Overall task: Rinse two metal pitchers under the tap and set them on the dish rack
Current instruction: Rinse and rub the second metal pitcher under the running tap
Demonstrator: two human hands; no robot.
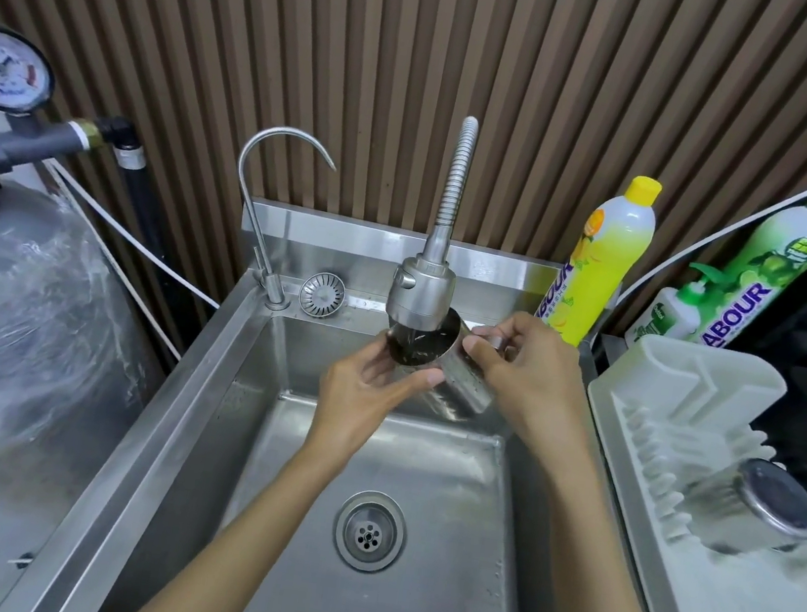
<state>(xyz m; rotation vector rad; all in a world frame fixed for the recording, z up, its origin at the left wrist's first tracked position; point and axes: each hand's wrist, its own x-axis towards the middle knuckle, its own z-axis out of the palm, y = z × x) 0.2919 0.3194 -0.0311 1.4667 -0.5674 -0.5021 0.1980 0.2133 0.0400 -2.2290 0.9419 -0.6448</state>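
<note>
**Count at the sink**

Two steel pitchers: one cylindrical metal pitcher (453,380) held under the tap, one upturned metal pitcher (751,510) on the rack. Two bare hands: left hand (364,388), right hand (527,370). Two taps: one flexible ribbed spray tap (426,278), one slim curved gooseneck tap (262,192). Three bottles: one yellow-capped, yellow detergent bottle (599,260), one green-capped detergent bottle (770,264), one small white pump bottle (669,317). One white plastic dish rack (690,387). One stainless steel sink (204,381). One round pressure gauge (2,68). One loose round strainer (322,294) on the ledge.
</note>
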